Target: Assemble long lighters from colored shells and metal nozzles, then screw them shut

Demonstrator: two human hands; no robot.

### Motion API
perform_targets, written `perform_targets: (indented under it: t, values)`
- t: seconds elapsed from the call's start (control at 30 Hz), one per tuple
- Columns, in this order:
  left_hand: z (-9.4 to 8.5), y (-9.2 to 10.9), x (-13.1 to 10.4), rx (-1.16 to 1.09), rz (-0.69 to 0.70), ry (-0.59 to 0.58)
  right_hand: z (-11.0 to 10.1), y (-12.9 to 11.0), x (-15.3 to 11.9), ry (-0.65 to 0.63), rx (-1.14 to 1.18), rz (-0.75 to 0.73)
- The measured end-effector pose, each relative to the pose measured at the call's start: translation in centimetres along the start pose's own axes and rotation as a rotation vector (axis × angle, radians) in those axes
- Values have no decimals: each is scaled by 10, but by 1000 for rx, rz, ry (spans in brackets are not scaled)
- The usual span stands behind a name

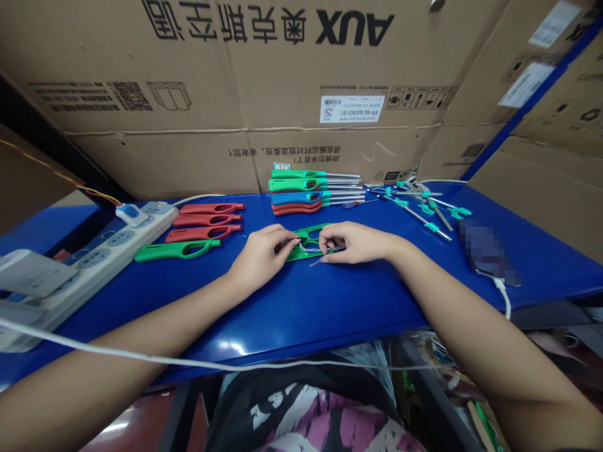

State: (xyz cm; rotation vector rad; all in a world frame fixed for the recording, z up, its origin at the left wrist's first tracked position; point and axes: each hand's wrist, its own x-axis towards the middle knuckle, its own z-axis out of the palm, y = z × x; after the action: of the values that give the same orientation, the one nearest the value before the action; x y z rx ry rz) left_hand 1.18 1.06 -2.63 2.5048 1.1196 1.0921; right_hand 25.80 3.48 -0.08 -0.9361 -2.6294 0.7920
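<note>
An opened green lighter casing [309, 231] lies on the blue table under my hands, partly hidden by them. My left hand [264, 254] pinches near the end of a thin white wire [308, 250] at the casing's left side. The wire runs across the casing towards my right hand [353, 243], whose fingers are closed around a small dark piece, mostly hidden. A thin grey strand shows below those fingertips. Behind my hands lie assembled lighters [296, 184] with metal barrels. To the left are several red lighter casings [205, 233] and a green one [176, 250].
Metal barrels with teal fittings [414, 204] lie loose at the right rear, near a small screwdriver [358, 203]. A phone [485, 251] with a white cable is at right. A power strip [117, 242] stands at left. Cardboard [277, 113] walls the back; a white cable [198, 363] crosses in front.
</note>
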Motion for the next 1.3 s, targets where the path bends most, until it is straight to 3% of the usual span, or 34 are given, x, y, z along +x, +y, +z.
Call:
perform_targets:
  t: [0.37,0.53,0.77,0.97,1.13,1.3]
  values:
    - [-3,1,-3,-42,38,-56,-1,0,0,-3,33,15]
    - [-3,0,-3,-53,1,-15,-1,-1,0,-1,25,23]
    - [-2,-2,-3,-38,7,-103,-1,-1,0,-4,21,16]
    - [-1,0,-3,-51,-21,-99,-1,-1,0,-6,21,13]
    - [2,-1,-3,9,-7,-125,0,0,0,-3,22,14]
    - [-1,1,-5,196,80,-235,1,0,0,-2,41,31]
